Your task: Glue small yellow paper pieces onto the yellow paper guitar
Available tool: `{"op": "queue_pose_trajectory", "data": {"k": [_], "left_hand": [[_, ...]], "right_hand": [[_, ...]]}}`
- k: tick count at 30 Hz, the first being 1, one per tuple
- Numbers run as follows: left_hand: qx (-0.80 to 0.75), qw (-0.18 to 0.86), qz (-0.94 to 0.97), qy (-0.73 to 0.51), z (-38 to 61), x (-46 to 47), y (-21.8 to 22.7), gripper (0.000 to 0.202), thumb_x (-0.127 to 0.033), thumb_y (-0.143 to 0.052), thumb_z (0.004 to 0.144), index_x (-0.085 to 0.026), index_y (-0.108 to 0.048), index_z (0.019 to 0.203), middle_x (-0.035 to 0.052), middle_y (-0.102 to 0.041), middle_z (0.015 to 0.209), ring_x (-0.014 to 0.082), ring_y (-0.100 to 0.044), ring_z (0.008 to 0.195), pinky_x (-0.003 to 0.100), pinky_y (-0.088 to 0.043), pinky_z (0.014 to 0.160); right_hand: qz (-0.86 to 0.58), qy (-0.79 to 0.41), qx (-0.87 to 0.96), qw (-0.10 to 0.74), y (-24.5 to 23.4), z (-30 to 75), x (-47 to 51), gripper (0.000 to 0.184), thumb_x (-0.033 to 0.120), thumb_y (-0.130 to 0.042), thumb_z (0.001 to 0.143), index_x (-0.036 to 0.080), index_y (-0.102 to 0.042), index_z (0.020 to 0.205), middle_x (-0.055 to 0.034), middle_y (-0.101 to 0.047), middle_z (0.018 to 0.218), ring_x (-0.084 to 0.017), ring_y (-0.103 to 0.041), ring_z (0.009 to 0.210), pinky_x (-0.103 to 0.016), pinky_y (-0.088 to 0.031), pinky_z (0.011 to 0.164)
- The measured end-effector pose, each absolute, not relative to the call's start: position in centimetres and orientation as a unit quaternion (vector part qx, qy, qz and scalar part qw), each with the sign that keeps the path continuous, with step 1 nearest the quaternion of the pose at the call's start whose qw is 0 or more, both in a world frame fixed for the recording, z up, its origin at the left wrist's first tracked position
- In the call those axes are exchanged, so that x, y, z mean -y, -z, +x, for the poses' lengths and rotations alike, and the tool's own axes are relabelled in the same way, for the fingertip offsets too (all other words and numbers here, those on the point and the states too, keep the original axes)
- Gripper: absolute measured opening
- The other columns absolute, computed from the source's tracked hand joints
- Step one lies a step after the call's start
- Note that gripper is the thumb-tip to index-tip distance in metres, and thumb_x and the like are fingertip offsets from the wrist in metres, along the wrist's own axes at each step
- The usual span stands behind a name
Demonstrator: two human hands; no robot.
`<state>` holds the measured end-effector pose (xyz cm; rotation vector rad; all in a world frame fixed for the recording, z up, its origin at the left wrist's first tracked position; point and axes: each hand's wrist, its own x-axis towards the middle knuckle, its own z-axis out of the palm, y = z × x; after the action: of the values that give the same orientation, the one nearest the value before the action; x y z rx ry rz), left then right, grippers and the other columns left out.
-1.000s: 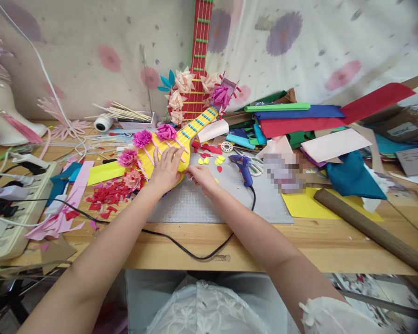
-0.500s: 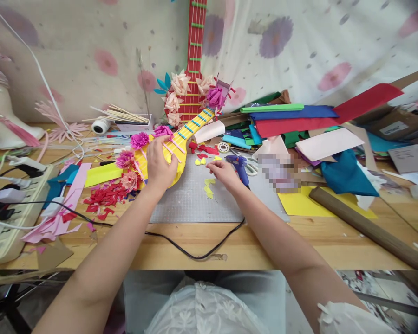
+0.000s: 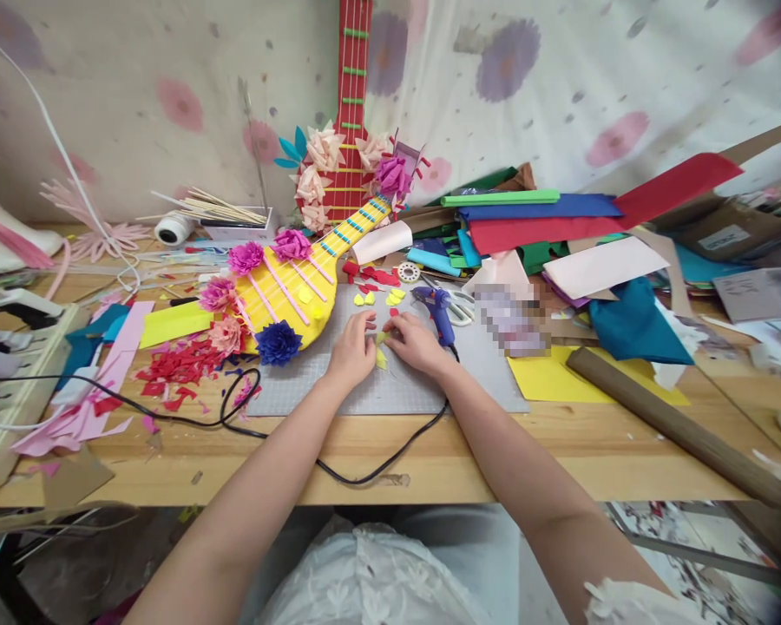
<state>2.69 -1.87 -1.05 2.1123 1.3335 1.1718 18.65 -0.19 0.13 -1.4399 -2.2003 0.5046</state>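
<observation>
My left hand (image 3: 353,351) and my right hand (image 3: 417,342) meet over the grey cutting mat (image 3: 469,382), fingers closed on a small yellow paper strip (image 3: 381,356) that shows between them. Their fingertips hide part of it. Just beyond lie small yellow paper petals (image 3: 364,299) and red paper scraps (image 3: 381,276). To the left rests a yellow lute-shaped craft piece (image 3: 279,304) with pink strings and paper flowers, among them a dark blue flower (image 3: 278,344). A blue glue gun (image 3: 437,311) lies beside my right hand.
Scissors (image 3: 461,305) lie right of the glue gun, whose black cord (image 3: 364,480) loops along the front of the table. Red shreds (image 3: 182,373) and a power strip (image 3: 26,408) are at left. Coloured paper (image 3: 547,227) and a brown tube (image 3: 664,421) fill the right. A red instrument (image 3: 351,104) stands behind.
My left hand has left the yellow lute-shaped piece and moved right to the yellow strip, uncovering the dark blue flower. My right hand has come down slightly to the strip.
</observation>
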Motion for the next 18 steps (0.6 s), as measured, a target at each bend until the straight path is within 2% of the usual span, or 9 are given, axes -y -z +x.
{"op": "queue_pose_trajectory", "data": {"k": [2, 6, 9, 13, 16, 18], "left_hand": [[-0.466, 0.196, 0.763, -0.403, 2.5, 2.2, 0.9, 0.047, -0.002, -0.043, 0.071, -0.019, -0.039, 0.115, 0.01, -0.052, 0.115, 0.0147, -0.06, 0.092, 0.035, -0.048, 0.084], [-0.463, 0.201, 0.763, -0.403, 2.6, 2.4, 0.9, 0.047, -0.005, -0.048, 0.071, -0.02, -0.038, 0.115, 0.0096, -0.054, 0.114, 0.0149, -0.06, 0.088, 0.039, -0.047, 0.086], [-0.471, 0.24, 0.725, -0.442, 2.9, 2.1, 1.2, 0.05, -0.011, -0.057, 0.07, -0.019, -0.038, 0.115, 0.0095, -0.055, 0.111, 0.0158, -0.06, 0.089, 0.04, -0.046, 0.088], [-0.452, 0.39, 0.605, -0.527, 3.3, 1.5, 1.4, 0.05, -0.017, -0.063, 0.067, -0.019, -0.037, 0.111, 0.0087, -0.056, 0.105, 0.0149, -0.062, 0.087, 0.038, -0.048, 0.085], [-0.434, 0.503, 0.496, -0.559, 3.4, 1.3, 0.9, 0.049, -0.019, -0.065, 0.066, -0.02, -0.038, 0.106, 0.0065, -0.058, 0.098, 0.0131, -0.063, 0.081, 0.035, -0.05, 0.081], [-0.424, 0.541, 0.462, -0.561, 3.5, 1.3, 0.5, 0.05, -0.02, -0.068, 0.064, -0.02, -0.04, 0.105, 0.0049, -0.06, 0.094, 0.0131, -0.063, 0.08, 0.034, -0.05, 0.08]], "right_hand": [[-0.522, -0.197, 0.794, 0.242, -0.1, 18.8, 0.2, 0.014, 0.019, -0.055, 0.074, 0.018, -0.055, 0.089, -0.0059, -0.054, 0.093, -0.017, -0.051, 0.084, -0.031, -0.04, 0.076], [-0.531, -0.26, 0.756, 0.281, 0.2, 18.8, 0.1, 0.009, 0.017, -0.053, 0.07, 0.02, -0.049, 0.079, -0.0005, -0.053, 0.075, -0.015, -0.049, 0.07, -0.029, -0.038, 0.066], [-0.523, -0.358, 0.686, 0.358, 0.5, 18.5, -0.3, 0.015, 0.021, -0.056, 0.068, 0.02, -0.047, 0.079, 0.002, -0.051, 0.071, -0.013, -0.048, 0.066, -0.028, -0.039, 0.065], [-0.463, -0.5, 0.576, 0.452, 0.6, 18.1, -0.7, 0.031, 0.03, -0.066, 0.059, 0.021, -0.044, 0.08, 0.0035, -0.049, 0.072, -0.011, -0.049, 0.065, -0.027, -0.042, 0.065], [-0.43, -0.546, 0.546, 0.468, 0.2, 17.8, -0.5, 0.039, 0.035, -0.071, 0.056, 0.021, -0.046, 0.082, 0.0039, -0.051, 0.073, -0.01, -0.05, 0.065, -0.027, -0.042, 0.067], [-0.42, -0.554, 0.542, 0.471, -0.1, 17.6, -0.3, 0.041, 0.036, -0.073, 0.055, 0.021, -0.048, 0.084, 0.0033, -0.052, 0.076, -0.01, -0.051, 0.067, -0.027, -0.043, 0.069]]}}
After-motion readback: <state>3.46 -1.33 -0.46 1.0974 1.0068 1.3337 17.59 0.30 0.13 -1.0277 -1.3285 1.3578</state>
